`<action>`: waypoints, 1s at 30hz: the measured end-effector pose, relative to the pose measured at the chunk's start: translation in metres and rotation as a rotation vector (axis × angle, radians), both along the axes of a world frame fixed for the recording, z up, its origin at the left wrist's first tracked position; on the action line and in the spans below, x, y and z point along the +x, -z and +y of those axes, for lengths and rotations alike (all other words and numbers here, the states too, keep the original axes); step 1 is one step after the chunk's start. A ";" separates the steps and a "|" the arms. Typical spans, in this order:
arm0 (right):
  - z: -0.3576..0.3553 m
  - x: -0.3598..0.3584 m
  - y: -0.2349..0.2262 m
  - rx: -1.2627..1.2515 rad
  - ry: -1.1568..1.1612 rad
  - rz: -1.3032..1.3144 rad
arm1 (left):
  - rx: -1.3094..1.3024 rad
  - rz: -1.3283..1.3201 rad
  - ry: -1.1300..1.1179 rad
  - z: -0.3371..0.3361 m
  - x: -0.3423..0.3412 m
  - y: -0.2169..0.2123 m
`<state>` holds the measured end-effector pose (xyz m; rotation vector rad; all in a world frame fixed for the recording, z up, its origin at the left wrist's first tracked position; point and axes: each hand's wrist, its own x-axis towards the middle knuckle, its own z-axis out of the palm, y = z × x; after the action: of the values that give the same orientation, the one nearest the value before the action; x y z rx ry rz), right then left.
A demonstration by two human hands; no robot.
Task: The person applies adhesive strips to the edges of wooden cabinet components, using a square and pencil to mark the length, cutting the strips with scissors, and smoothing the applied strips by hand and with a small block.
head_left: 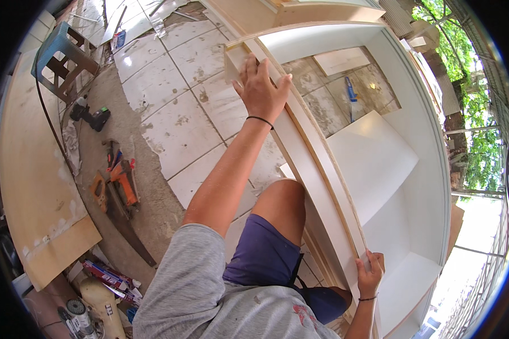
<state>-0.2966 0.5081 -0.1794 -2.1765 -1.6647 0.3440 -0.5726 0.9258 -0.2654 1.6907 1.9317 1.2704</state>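
A white cabinet frame (421, 186) with bare wood edges stands in front of me and to the right. Along its near side runs a long narrow white board (316, 192). My left hand (261, 89) lies on the far end of this board, fingers spread and thumb out toward the wooden edge. Lower right, my right hand (370, 272) has its fingers curled over the edge of the same board. Inside the frame rests a loose white panel (376, 161). Past it, a blue-handled screwdriver (351, 90) is on the floor.
To the left lie a cordless drill (89, 114), an orange tool (124, 182) and a handsaw (124, 226). A blue stool (65, 59) stands farther back. A plywood sheet (39, 169) runs along the left. Dirty white tiles (164, 113) cover part of the floor.
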 end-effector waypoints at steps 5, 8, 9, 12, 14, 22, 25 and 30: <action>-0.006 0.006 0.001 -0.008 0.002 -0.016 | -0.006 -0.003 -0.003 -0.002 0.006 -0.003; -0.004 0.009 0.001 -0.027 -0.014 0.013 | 0.019 -0.006 -0.001 -0.003 0.003 -0.004; -0.004 0.011 0.001 -0.017 -0.025 0.013 | 0.015 -0.022 0.001 -0.004 0.003 -0.005; -0.006 0.018 0.004 -0.039 -0.019 0.010 | -0.001 -0.055 0.011 -0.005 0.005 -0.007; -0.007 0.021 0.004 -0.071 0.000 0.010 | 0.000 -0.057 0.008 -0.005 0.005 -0.006; -0.009 0.020 0.005 -0.062 0.013 0.045 | 0.032 -0.071 0.012 -0.006 0.004 -0.003; -0.009 0.019 0.003 -0.066 0.018 0.054 | 0.029 -0.081 0.026 -0.006 0.004 -0.004; -0.010 0.021 0.005 -0.046 -0.005 0.064 | 0.060 -0.080 0.026 -0.005 0.004 -0.001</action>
<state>-0.2754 0.4979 -0.1845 -2.1715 -1.6434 0.4532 -0.5683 0.9205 -0.2644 1.6603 1.8382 1.3778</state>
